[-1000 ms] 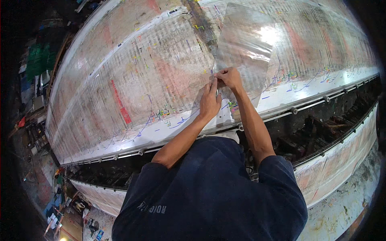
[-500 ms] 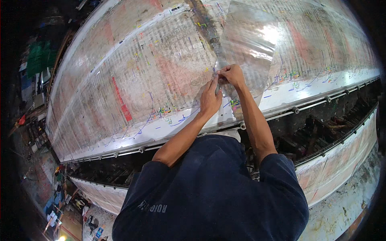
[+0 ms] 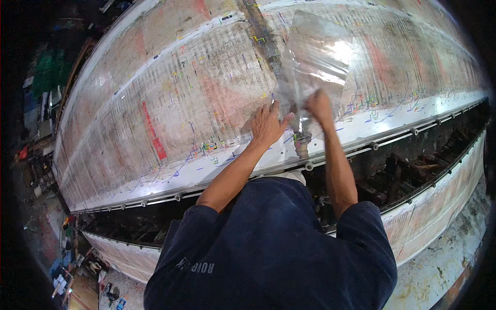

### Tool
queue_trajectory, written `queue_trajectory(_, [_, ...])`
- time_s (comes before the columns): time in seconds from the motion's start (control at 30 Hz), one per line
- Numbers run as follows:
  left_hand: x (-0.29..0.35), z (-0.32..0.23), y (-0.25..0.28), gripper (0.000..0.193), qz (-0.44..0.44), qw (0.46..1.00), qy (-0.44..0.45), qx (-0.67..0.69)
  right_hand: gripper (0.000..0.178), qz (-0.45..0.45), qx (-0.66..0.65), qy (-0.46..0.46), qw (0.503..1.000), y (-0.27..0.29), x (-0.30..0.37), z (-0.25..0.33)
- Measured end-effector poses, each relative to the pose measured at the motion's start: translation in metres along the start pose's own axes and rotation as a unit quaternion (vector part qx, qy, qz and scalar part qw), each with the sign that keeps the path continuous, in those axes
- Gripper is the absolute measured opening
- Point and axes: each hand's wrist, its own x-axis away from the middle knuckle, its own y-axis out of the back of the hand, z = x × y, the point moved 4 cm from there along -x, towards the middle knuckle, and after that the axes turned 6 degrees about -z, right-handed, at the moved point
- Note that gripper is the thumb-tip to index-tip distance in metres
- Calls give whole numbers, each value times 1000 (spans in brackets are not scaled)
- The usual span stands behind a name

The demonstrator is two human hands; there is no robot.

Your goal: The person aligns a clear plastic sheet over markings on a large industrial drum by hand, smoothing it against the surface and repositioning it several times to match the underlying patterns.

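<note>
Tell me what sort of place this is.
Probably a workshop or small factory floor: there is a broad, stained work surface dotted with coloured marks, a row of round fittings along its near edge, and jumbled clutter at the left.

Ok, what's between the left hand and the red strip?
In the head view, the stained, striped surface with small coloured marks lies between the left hand and the red strip.

2 bare forearms (image 3: 235, 173) reach forward, left hand (image 3: 266, 125) spread, right hand (image 3: 319, 107) curled inward.
</note>
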Motion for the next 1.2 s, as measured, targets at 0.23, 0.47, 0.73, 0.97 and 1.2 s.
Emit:
queue_trajectory(0.23, [8,9,-4,66,-21,999,-21,-17,22,-193,245,64,948,245,-85,-28])
queue_trajectory(0.47, [-4,-2,-1,71,51,996,57,-43,17,-362,215,96,902,365,-54,154])
queue_trajectory(0.73, [-24,-45,90,66,353,522,114,768,20,-1,126,239,963,125,50,232])
queue_trajectory(0.97, [-50,125,44,19,127,779,230,569,35,-197,-110,-99,969,14,185,134])
queue_trajectory(1.2, [-21,230,173,27,106,850,92,507,47,112,-629,-416,647,-86,224,234])
